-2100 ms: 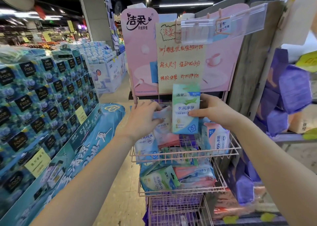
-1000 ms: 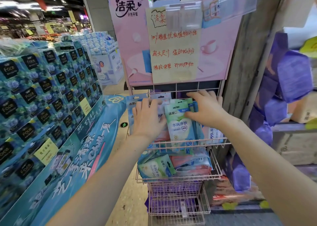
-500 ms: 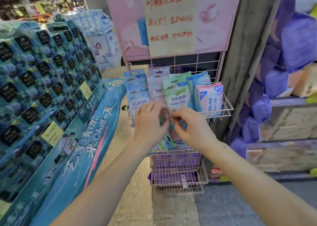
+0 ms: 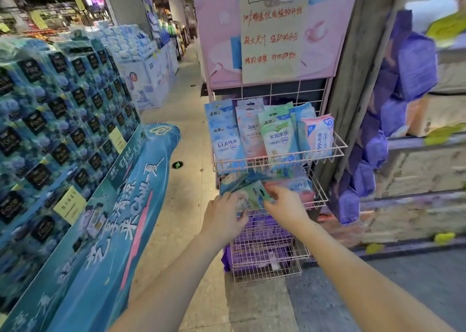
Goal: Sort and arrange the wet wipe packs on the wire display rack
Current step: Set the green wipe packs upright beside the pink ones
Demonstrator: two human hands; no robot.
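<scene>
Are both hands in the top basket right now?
No, the left hand and right hand both hold a green pack at the middle basket, below the top basket with its upright packs.

A pink wire rack (image 4: 338, 145) is stood on the floor (image 4: 191, 135). In its top basket (image 4: 277, 159), upright packs (image 4: 278, 140) are ranged in a row. Just below that basket, loose packs (image 4: 300, 188) are heaped; lower still, purple packs (image 4: 259, 228) are stored.

green pack (image 4: 252, 197) held by left hand (image 4: 224, 218) and right hand (image 4: 286, 211), middle basket (image 4: 320, 203)
</scene>
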